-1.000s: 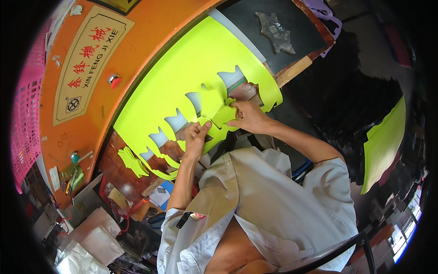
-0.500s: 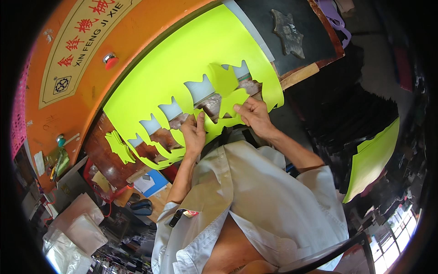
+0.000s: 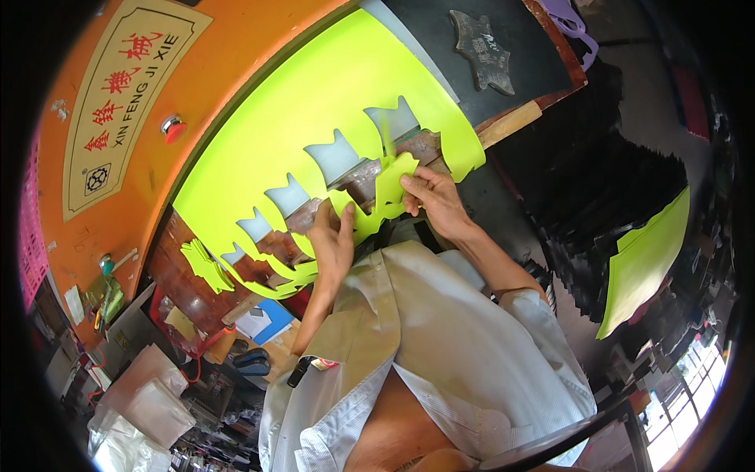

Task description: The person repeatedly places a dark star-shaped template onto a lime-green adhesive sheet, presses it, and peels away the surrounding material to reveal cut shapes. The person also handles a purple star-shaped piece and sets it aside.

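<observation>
A large neon-yellow sheet (image 3: pixel 314 102) lies across the machine's bed, with several scalloped cut-outs along its near part. My right hand (image 3: pixel 439 203) pinches a small cut neon-yellow piece (image 3: pixel 395 182) between thumb and fingers, above the openings. Beside it, my left hand (image 3: pixel 332 242) has its thumb and fingers closed around the sheet's near strip; whether a loose piece is also in them is hidden. Another thin yellow flap stands blurred, almost edge-on, just beyond the right hand. A spiky-edged stack of cut pieces (image 3: pixel 206 266) rests on the brown surface at the left.
The orange machine body (image 3: pixel 169 82) with a red push button (image 3: pixel 172 129) rises at the far left. A dark, jagged-edged plate (image 3: pixel 483 53) lies on the black board (image 3: pixel 535 75) at far right. More yellow sheets (image 3: pixel 649 263) rest on a black stack. Scissors (image 3: pixel 252 362) lie lower left.
The yellow flap beyond my right hand has turned from face-on to nearly edge-on. My right hand has shifted slightly left with its piece. My left hand stays at about the same spot on the sheet.
</observation>
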The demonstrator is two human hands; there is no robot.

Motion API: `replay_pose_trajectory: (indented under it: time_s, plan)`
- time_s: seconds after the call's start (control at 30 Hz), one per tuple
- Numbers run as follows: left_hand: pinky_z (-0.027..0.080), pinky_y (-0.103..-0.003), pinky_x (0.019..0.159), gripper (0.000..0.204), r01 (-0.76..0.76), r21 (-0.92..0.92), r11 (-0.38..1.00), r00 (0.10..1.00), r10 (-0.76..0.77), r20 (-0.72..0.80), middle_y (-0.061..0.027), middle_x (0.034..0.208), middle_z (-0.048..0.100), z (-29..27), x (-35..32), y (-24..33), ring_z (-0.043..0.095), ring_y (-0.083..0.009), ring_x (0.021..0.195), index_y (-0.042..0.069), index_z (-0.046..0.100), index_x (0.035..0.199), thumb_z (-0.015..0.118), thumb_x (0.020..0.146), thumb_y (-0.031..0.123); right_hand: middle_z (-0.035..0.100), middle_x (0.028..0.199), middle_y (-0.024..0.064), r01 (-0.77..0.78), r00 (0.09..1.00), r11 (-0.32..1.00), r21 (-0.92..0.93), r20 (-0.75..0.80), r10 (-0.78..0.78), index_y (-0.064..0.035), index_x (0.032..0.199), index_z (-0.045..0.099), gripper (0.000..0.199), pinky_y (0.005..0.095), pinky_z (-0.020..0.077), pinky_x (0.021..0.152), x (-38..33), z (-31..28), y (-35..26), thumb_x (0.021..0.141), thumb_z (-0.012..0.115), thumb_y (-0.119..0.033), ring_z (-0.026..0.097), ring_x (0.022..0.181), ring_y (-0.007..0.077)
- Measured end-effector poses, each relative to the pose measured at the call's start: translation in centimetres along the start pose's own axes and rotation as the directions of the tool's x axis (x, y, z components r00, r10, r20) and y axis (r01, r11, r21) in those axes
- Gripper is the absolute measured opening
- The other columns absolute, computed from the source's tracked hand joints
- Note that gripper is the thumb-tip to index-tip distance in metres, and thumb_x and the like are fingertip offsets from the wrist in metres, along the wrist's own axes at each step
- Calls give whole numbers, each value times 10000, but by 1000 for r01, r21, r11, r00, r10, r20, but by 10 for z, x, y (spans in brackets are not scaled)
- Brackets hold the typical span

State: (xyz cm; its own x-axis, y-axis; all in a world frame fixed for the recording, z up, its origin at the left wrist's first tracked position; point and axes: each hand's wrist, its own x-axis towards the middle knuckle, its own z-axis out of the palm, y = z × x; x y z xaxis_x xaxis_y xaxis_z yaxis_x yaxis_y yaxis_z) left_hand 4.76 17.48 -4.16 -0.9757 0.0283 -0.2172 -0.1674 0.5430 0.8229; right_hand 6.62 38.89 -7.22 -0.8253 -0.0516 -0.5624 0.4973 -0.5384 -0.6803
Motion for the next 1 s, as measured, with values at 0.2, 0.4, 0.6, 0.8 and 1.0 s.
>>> replay_pose_trajectory:
  time_s: [0.2,0.4,0.6,0.8,1.0]
  plan:
    - [553,-311,828,462,42,-10,999,996,-41,82,-119,1095,708,-21,-19,35,673,-174,893,-54,624,1288,807,875,42,601,648,-2,211,948,882,-420,308,-80,-6,909,683,311,246,433,544,11,-11,-18,1072,630,-265,555,595,47]
    - [539,-292,811,347,35,-141,989,887,34,461,-24,1016,730,15,31,20,643,-126,902,-45,674,1230,790,925,72,573,678,13,317,930,816,-484,327,-168,26,900,669,278,294,391,547,14,-7,-31,1045,654,-211,481,603,75]
    - [551,-289,775,190,227,-355,907,883,-38,469,-29,1030,743,23,38,29,674,-104,912,22,717,1130,766,971,114,679,1012,111,187,881,644,-742,-163,-443,19,1088,684,289,312,536,679,-43,-11,-7,894,816,-150,651,757,171]
    - [444,-258,533,274,515,-128,848,752,-374,543,-42,926,754,20,48,47,689,-109,796,76,722,1056,817,930,299,663,1143,153,218,742,459,-861,-160,-651,-13,1131,640,432,413,560,836,-49,-7,30,807,865,-190,659,1016,330]
    - [468,-270,551,319,377,305,875,688,-485,540,-50,892,735,16,58,70,594,-116,682,61,709,1088,789,945,335,703,1018,152,379,738,356,-854,48,-673,-29,1146,660,335,452,542,784,-7,-5,-17,868,778,-176,679,963,356]
